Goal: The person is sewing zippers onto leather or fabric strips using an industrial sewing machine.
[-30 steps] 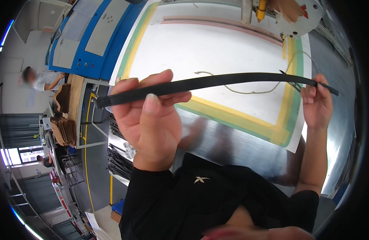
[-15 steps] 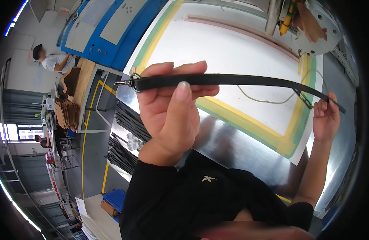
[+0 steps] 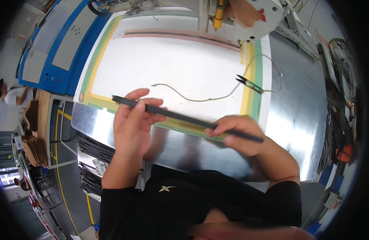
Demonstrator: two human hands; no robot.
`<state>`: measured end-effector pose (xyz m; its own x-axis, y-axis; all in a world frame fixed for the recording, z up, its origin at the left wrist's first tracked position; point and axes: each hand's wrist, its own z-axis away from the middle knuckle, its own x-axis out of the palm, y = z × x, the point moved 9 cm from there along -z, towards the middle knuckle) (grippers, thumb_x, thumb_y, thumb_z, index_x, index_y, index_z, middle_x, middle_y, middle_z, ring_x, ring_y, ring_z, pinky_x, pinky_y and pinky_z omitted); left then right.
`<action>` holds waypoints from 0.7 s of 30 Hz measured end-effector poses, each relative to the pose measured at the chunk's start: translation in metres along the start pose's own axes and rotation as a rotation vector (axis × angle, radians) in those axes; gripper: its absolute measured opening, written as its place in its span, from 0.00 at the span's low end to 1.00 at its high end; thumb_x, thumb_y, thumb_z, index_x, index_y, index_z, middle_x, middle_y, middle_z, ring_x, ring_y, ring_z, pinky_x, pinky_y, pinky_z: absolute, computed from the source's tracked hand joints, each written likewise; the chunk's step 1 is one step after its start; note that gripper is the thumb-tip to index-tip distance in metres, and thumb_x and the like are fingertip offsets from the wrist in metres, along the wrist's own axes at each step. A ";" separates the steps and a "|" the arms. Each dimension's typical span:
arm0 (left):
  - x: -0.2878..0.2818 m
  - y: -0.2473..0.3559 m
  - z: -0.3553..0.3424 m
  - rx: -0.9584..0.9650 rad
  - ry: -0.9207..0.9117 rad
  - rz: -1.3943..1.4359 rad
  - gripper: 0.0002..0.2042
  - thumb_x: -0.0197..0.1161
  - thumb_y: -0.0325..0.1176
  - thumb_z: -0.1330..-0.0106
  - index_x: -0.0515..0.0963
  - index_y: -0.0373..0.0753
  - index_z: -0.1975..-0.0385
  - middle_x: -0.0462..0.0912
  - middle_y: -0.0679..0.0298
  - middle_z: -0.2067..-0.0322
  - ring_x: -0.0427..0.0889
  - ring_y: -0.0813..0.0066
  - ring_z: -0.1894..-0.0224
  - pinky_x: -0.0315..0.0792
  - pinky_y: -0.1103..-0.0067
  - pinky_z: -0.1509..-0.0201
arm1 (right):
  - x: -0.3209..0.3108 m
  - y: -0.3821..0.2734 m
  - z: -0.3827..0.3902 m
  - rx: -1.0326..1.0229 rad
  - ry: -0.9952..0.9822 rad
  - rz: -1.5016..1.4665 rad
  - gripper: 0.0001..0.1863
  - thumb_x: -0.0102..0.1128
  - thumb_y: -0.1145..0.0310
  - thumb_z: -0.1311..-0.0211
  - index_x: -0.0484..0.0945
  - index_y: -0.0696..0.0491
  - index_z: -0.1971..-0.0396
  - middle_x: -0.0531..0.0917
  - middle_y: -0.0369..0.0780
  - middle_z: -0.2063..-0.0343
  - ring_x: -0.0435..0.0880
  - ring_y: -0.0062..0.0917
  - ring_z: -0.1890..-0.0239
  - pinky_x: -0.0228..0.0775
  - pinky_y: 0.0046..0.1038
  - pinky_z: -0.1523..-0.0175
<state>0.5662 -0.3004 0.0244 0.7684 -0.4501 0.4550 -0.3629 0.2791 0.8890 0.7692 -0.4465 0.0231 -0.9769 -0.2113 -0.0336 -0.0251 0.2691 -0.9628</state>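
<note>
A narrow black strap (image 3: pixel 184 117) slants across in front of me, its left end higher than its right. Near the left end my left hand (image 3: pixel 132 130) pinches it between thumb and fingers. Around the other end, my right hand (image 3: pixel 245 134) grips it, slightly smeared by motion. I cannot make out the metal clasp on it now. Beyond the hands lies a white work sheet (image 3: pixel 164 60) edged with yellow and green tape. Black thread snips (image 3: pixel 252 85) rest on its right border, tied to a thin cord (image 3: pixel 192 99).
A machine head with a yellow cylinder (image 3: pixel 219 16) overhangs the sheet's far side. A pink-edged bar (image 3: pixel 180 38) lies there. Bundles of black straps (image 3: pixel 92 146) sit at lower left. A blue machine (image 3: pixel 68 52) and a person in white (image 3: pixel 16 97) are farther left.
The strap has come down and closer to my body. My right hand has moved inward from the far right, and the view has turned right. The clasp at the left end no longer shows.
</note>
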 end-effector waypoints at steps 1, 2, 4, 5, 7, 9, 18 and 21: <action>-0.005 0.002 0.004 -0.003 -0.005 0.004 0.19 0.50 0.33 0.18 0.69 0.30 0.34 0.86 0.47 0.52 0.90 0.63 0.53 0.87 0.69 0.51 | 0.013 -0.003 -0.003 -0.028 -0.071 0.052 0.17 0.62 0.70 0.27 0.80 0.57 0.42 0.86 0.48 0.45 0.87 0.37 0.47 0.78 0.35 0.40; -0.008 0.007 0.008 0.009 -0.032 0.005 0.19 0.50 0.32 0.18 0.69 0.29 0.34 0.86 0.48 0.54 0.90 0.64 0.55 0.87 0.71 0.54 | 0.025 -0.007 -0.004 -0.062 -0.130 0.114 0.20 0.61 0.70 0.27 0.78 0.56 0.38 0.85 0.47 0.43 0.87 0.39 0.45 0.77 0.35 0.39; -0.032 0.029 0.017 0.076 0.062 -0.056 0.20 0.53 0.31 0.19 0.68 0.26 0.33 0.87 0.50 0.60 0.90 0.68 0.62 0.87 0.74 0.58 | 0.033 -0.008 -0.003 -0.066 -0.147 0.209 0.22 0.61 0.71 0.27 0.77 0.55 0.36 0.84 0.47 0.43 0.86 0.41 0.47 0.78 0.36 0.40; -0.045 0.057 0.022 0.162 0.094 -0.180 0.23 0.51 0.32 0.18 0.65 0.22 0.31 0.86 0.55 0.65 0.87 0.75 0.68 0.83 0.82 0.64 | 0.034 0.002 -0.002 0.035 -0.161 0.229 0.23 0.62 0.72 0.28 0.76 0.55 0.35 0.84 0.47 0.44 0.87 0.40 0.48 0.78 0.37 0.41; -0.082 0.113 0.039 0.320 0.293 -0.246 0.22 0.49 0.33 0.16 0.67 0.21 0.32 0.78 0.65 0.74 0.73 0.85 0.78 0.68 0.89 0.75 | 0.034 0.020 0.001 0.194 -0.153 0.227 0.23 0.63 0.73 0.31 0.77 0.55 0.36 0.86 0.45 0.50 0.87 0.39 0.52 0.79 0.37 0.44; -0.104 0.165 0.060 0.368 0.326 -0.287 0.22 0.49 0.34 0.16 0.67 0.21 0.33 0.73 0.68 0.76 0.69 0.86 0.80 0.64 0.87 0.77 | 0.034 0.023 0.001 0.171 -0.167 0.250 0.22 0.63 0.72 0.31 0.78 0.56 0.38 0.86 0.45 0.52 0.88 0.38 0.53 0.79 0.37 0.45; -0.190 0.249 0.175 0.388 0.536 -0.255 0.20 0.50 0.31 0.19 0.70 0.21 0.36 0.73 0.67 0.71 0.66 0.85 0.80 0.59 0.85 0.77 | 0.047 0.043 -0.001 0.235 -0.188 0.335 0.20 0.62 0.78 0.39 0.82 0.61 0.46 0.87 0.47 0.56 0.86 0.34 0.56 0.77 0.30 0.46; -0.244 0.239 0.185 0.346 0.649 -0.154 0.16 0.55 0.27 0.24 0.73 0.24 0.42 0.77 0.64 0.70 0.69 0.81 0.77 0.61 0.84 0.76 | 0.045 0.046 0.000 0.245 -0.126 0.300 0.20 0.60 0.79 0.40 0.81 0.62 0.46 0.86 0.47 0.57 0.85 0.32 0.56 0.76 0.30 0.46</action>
<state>0.1942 -0.2806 0.1350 0.9415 0.1577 0.2977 -0.2887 -0.0775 0.9543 0.7243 -0.4437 -0.0225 -0.8991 -0.2747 -0.3408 0.3235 0.1074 -0.9401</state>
